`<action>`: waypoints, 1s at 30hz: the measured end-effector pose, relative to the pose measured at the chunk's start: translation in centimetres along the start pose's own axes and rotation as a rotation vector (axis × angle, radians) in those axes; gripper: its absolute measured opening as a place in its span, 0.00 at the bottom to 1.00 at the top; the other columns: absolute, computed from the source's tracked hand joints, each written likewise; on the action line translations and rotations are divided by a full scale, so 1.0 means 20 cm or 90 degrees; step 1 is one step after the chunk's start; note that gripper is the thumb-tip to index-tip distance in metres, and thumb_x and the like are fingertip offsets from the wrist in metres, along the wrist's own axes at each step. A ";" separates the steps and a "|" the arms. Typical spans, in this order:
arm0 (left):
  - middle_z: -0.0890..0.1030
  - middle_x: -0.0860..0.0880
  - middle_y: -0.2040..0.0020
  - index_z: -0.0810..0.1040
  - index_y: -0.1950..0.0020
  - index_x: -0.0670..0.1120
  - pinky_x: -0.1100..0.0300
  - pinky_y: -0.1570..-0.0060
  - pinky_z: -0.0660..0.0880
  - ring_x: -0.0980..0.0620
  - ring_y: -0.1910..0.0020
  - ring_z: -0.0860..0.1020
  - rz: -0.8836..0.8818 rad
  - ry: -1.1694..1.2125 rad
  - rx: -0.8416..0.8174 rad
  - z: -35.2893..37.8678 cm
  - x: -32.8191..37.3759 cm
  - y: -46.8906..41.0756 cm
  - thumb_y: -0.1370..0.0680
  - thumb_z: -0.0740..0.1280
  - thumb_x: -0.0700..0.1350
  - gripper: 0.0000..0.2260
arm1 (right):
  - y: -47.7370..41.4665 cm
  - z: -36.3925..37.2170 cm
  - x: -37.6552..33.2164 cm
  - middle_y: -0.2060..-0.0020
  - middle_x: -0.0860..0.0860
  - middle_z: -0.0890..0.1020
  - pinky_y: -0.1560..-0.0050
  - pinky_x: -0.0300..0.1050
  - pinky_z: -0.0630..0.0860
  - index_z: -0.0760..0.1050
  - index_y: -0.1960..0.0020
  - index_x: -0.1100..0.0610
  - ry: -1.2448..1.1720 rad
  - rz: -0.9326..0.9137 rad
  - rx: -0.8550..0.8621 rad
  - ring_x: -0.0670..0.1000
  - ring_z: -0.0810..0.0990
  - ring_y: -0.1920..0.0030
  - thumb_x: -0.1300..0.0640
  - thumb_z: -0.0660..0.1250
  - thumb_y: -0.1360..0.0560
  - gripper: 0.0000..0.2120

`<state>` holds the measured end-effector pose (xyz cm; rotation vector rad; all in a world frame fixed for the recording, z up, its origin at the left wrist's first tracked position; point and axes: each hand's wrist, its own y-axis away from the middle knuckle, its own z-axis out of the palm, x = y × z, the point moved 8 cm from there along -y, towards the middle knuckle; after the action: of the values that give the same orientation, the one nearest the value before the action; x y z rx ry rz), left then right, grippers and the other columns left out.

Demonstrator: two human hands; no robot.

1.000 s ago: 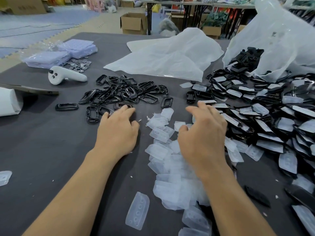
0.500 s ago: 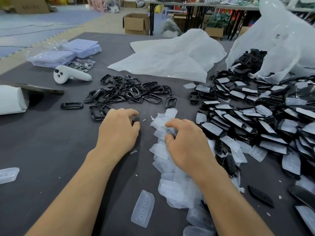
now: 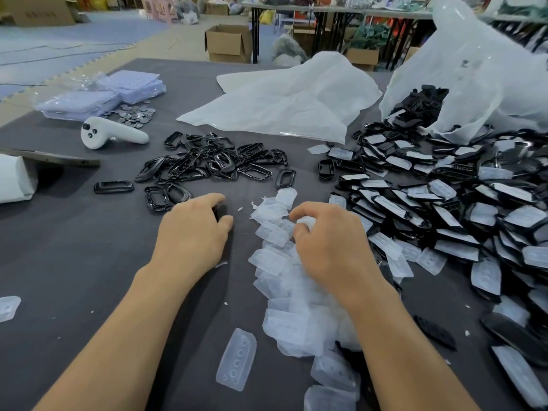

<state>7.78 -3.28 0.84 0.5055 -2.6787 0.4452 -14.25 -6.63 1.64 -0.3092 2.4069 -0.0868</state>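
i see left hand [image 3: 192,235] mid-frame, grip clenched round black part [image 3: 217,211]; right hand [image 3: 329,244] grip pinching clear pad [image 3: 307,222] above pad pile [image 3: 296,295] on desk [image 3: 74,247].

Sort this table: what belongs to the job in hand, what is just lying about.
In the job: left hand gripping a black piece; right hand pinching a clear pad; clear pad pile; black frames; padded black shells.
Lying about: white controller; metal discs; purple packs; flat plastic bag.
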 end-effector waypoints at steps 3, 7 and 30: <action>0.86 0.44 0.43 0.78 0.31 0.54 0.47 0.41 0.76 0.37 0.42 0.79 0.011 0.013 -0.022 0.00 0.02 0.02 0.23 0.66 0.40 0.21 | 0.01 -0.02 0.01 0.68 0.44 0.79 0.53 0.48 0.79 0.84 0.46 0.45 0.000 0.007 0.005 0.53 0.80 0.58 0.57 0.64 0.24 0.13; 0.87 0.45 0.47 0.76 0.29 0.53 0.45 0.44 0.79 0.37 0.46 0.81 0.030 0.075 0.031 -0.06 0.08 0.07 0.25 0.63 0.33 0.27 | 0.07 0.02 -0.05 0.59 0.49 0.85 0.49 0.48 0.80 0.84 0.44 0.46 -0.014 -0.010 -0.026 0.56 0.82 0.54 0.57 0.65 0.23 0.13; 0.83 0.70 0.56 0.72 0.29 0.67 0.78 0.63 0.72 0.69 0.55 0.82 -0.005 0.476 0.007 -0.04 0.27 0.38 0.25 0.73 0.42 0.29 | 0.32 -0.36 0.21 0.58 0.49 0.87 0.35 0.48 0.67 0.86 0.46 0.47 0.111 0.059 0.208 0.52 0.81 0.52 0.55 0.68 0.20 0.09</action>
<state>0.33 2.27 2.05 0.2734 -1.9547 0.5196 -23.29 -1.67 3.43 -0.0397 2.5219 -0.4768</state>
